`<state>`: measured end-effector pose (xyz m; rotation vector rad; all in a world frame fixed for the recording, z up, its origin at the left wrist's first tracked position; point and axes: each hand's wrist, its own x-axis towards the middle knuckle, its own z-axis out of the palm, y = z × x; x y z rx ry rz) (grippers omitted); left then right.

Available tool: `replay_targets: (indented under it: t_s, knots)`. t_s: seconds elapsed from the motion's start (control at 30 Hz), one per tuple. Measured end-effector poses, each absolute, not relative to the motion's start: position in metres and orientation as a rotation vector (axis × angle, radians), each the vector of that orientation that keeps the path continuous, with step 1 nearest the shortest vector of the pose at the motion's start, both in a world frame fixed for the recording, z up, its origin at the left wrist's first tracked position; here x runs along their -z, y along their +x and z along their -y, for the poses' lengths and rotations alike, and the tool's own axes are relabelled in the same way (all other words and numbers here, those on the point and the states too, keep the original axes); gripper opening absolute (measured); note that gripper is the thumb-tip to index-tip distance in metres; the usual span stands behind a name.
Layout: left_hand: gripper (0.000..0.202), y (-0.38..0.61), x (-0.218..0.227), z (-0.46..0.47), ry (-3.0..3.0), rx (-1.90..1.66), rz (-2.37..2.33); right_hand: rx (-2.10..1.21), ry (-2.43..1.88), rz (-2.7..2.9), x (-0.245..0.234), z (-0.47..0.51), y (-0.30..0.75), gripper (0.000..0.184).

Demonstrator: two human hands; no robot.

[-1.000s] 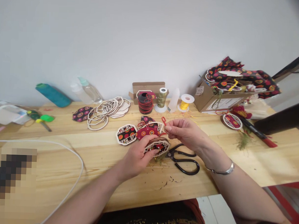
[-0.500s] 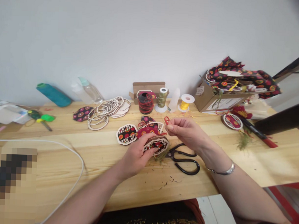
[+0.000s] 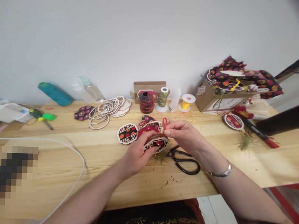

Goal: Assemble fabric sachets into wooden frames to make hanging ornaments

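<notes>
My left hand (image 3: pixel 139 151) grips a round ornament (image 3: pixel 157 145) with a pale wooden lattice frame over dark patterned fabric, its thumb across the front. Olive-green tassel threads (image 3: pixel 162 154) hang at the ornament's lower right. Close above its upper edge, my right hand (image 3: pixel 180 134) pinches a red cord (image 3: pixel 164 123), which stands up in a small loop. Black-handled scissors (image 3: pixel 187 164) lie to the right of the ornament, partly under my right hand. Behind my left hand rest a lattice-framed fabric piece (image 3: pixel 127 134) and a red patterned one (image 3: pixel 149 129), partly hidden.
Wooden frames (image 3: pixel 106 110) lie at back left. A red cord spool (image 3: pixel 146 103), an olive thread spool (image 3: pixel 163 100) and a yellow cord spool (image 3: pixel 187 103) stand along the wall. A cardboard box (image 3: pixel 213 99) with fabric stands right. A white cable (image 3: pixel 76 155) crosses the left.
My right hand has moved slightly left and down, bringing the red cord closer to the ornament's top. The cord loop now stands more upright. My left hand keeps its hold.
</notes>
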<state>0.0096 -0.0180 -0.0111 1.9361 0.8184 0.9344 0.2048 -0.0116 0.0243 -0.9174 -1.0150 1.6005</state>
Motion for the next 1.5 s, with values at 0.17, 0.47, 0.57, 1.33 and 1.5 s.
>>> replay_targets:
  t_s: [0.17, 0.47, 0.57, 1.33, 1.5]
  knots:
    - [0.048, 0.012, 0.010, 0.018, 1.838, -1.029, -0.789, -1.608, -0.947, 0.957, -0.021, 0.010, 0.203, 0.014]
    - [0.046, 0.011, 0.014, 0.019, 1.853, -1.011, -0.756, -1.550, -1.009, 0.963, -0.023, 0.012, 0.197, 0.010]
    - [0.043, 0.011, 0.015, 0.019, 1.841, -1.018, -0.753, -1.531, -1.018, 0.999, -0.023, 0.012, 0.196, 0.009]
    - [0.046, 0.010, 0.015, 0.020, 1.851, -0.959, -0.775, -1.420, -1.010, 1.150, -0.031, 0.015, 0.199, 0.005]
    - [0.047, 0.011, 0.016, 0.019, 1.865, -0.956, -0.776, -1.452, -1.024, 1.143, -0.033, 0.016, 0.199, 0.006]
